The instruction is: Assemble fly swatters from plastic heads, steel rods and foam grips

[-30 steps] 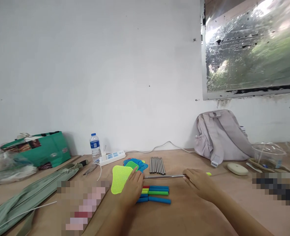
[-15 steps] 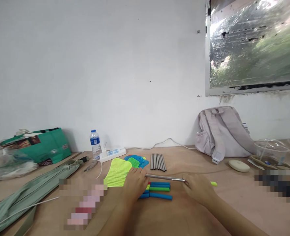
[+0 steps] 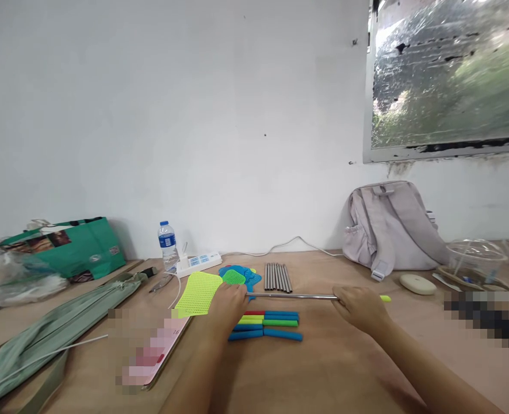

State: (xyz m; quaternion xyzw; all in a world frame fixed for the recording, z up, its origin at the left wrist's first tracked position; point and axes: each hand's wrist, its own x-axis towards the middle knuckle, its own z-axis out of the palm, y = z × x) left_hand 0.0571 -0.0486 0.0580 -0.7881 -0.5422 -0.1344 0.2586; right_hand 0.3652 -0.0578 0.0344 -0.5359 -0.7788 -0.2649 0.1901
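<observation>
Rod [image 3: 291, 296] ends hidden by left hand [image 3: 226, 306] and right hand [image 3: 361, 307], both closed on it; yellow mesh [image 3: 199, 293] partly covered; wooden table [image 3: 323, 368], white wall

Shiny metal rod [image 3: 291, 296]; matt foam-like sleeves [image 3: 266, 325]; perforated plastic mesh head [image 3: 199, 294]; smooth wooden table [image 3: 323, 368].
</observation>
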